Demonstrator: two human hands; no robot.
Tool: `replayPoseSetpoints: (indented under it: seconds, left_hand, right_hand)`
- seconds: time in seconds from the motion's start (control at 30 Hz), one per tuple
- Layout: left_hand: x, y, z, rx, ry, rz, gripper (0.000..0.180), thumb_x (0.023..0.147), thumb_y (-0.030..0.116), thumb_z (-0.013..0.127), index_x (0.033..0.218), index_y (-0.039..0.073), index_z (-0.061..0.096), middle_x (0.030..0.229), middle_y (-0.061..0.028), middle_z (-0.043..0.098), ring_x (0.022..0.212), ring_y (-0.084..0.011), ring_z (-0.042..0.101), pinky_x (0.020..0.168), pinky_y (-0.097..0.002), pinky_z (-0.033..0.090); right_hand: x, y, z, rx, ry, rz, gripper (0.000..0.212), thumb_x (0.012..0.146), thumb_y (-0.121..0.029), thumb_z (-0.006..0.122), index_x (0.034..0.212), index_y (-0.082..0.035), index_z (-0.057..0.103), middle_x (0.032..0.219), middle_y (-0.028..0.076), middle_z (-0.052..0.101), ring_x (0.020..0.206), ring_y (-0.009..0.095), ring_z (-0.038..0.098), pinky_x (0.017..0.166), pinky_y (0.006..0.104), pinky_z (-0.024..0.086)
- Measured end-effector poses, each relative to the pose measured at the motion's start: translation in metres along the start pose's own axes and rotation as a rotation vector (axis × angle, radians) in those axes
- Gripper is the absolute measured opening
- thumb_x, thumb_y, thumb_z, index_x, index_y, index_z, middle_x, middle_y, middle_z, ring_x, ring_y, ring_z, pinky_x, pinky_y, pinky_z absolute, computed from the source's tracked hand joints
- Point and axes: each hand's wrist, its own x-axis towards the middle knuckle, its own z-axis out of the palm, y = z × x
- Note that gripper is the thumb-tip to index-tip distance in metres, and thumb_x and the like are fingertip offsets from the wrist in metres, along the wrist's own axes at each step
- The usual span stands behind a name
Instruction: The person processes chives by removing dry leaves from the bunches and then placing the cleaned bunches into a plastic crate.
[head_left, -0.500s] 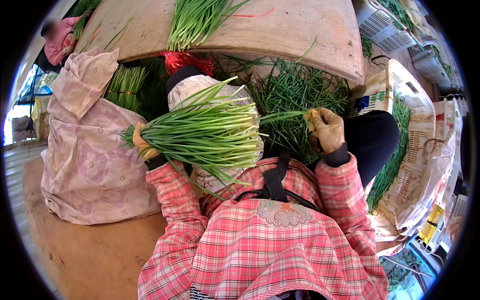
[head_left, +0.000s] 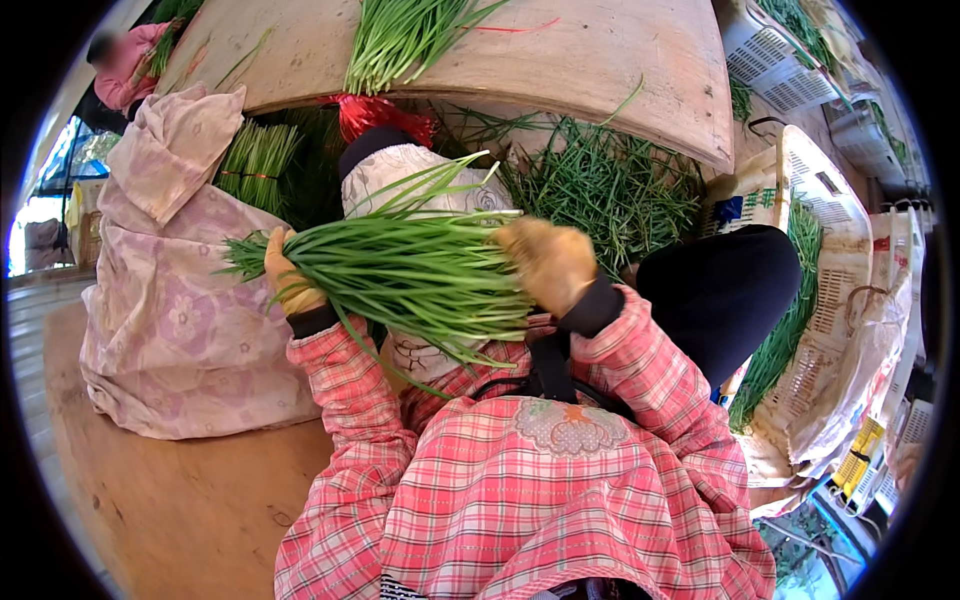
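My gloved left hand is closed around the leafy end of a thick bunch of garlic chives, held sideways above my lap. The pale cut ends of the bunch point right. At those ends is my gloved right hand, smeared by motion, so its fingers and anything in them are unclear. Beyond it and slightly right lies a heap of loose dark green leaves. Banded chive bundles stand by the flowered cloth on my left.
A wooden board spans the far side, with another bunch of chives on it. Red strips hang below its edge. On my right stands a white crate with greens. A co-worker in pink sits far left.
My right hand has moved left from beside the bunch to its cut ends. The thin green strand it held out to the right no longer shows. My left hand keeps its hold.
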Motion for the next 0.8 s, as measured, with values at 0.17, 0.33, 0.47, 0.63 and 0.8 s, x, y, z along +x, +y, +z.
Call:
replayPoseSetpoints:
  seconds: [0.17, 0.33, 0.47, 0.63, 0.8]
  left_hand:
    - [0.012, -0.005, -0.02, 0.0, 0.101, -0.002, 0.026, 0.088, 0.028, 0.051, 0.07, 0.009, 0.054, 0.068, -0.0058, 0.059, 0.061, -0.0212, 0.058, 0.058, -0.034, 0.05]
    - [0.005, -0.007, -0.001, 0.009, 0.253, 0.01, 0.025, 0.086, 0.028, 0.053, 0.073, 0.007, 0.056, 0.069, -0.007, 0.06, 0.062, -0.0231, 0.059, 0.057, -0.035, 0.051]
    - [0.004, 0.001, -0.004, 0.028, 0.158, 0.004, 0.028, 0.088, 0.031, 0.051, 0.067, 0.013, 0.051, 0.063, -0.0017, 0.053, 0.057, -0.0192, 0.053, 0.057, -0.0319, 0.047]
    - [-0.025, 0.009, 0.026, -0.076, 0.138, -0.074, 0.035, 0.09, 0.033, 0.049, 0.058, 0.02, 0.041, 0.052, 0.0046, 0.04, 0.047, -0.0136, 0.044, 0.051, -0.0301, 0.041]
    - [-0.018, -0.003, 0.069, -0.094, 0.196, -0.053, 0.043, 0.092, 0.035, 0.047, 0.054, 0.02, 0.034, 0.048, 0.0054, 0.03, 0.043, -0.0111, 0.035, 0.045, -0.0277, 0.035]
  right_hand:
    - [-0.02, 0.067, -0.069, 0.053, 0.092, 0.451, 0.012, 0.082, -0.013, 0.063, 0.085, -0.002, 0.065, 0.071, 0.013, 0.064, 0.066, 0.024, 0.064, 0.059, 0.0322, 0.049]
    - [-0.008, 0.002, -0.058, -0.009, -0.023, -0.105, 0.02, 0.076, -0.013, 0.071, 0.095, -0.007, 0.067, 0.093, 0.01, 0.065, 0.089, 0.025, 0.06, 0.082, 0.0334, 0.046]
    - [0.009, -0.022, -0.003, -0.333, 0.03, -0.293, 0.031, 0.074, -0.027, 0.068, 0.097, -0.007, 0.063, 0.081, 0.012, 0.062, 0.079, 0.029, 0.058, 0.076, 0.0381, 0.045]
    - [0.002, -0.022, 0.012, -0.235, -0.028, -0.29, 0.015, 0.074, -0.017, 0.063, 0.081, -0.006, 0.055, 0.065, 0.01, 0.051, 0.064, 0.029, 0.054, 0.057, 0.0402, 0.044]
    - [-0.012, 0.003, 0.004, 0.228, -0.188, -0.06, 0.009, 0.078, -0.017, 0.054, 0.079, -0.008, 0.053, 0.069, 0.014, 0.055, 0.065, 0.032, 0.057, 0.057, 0.0405, 0.045]
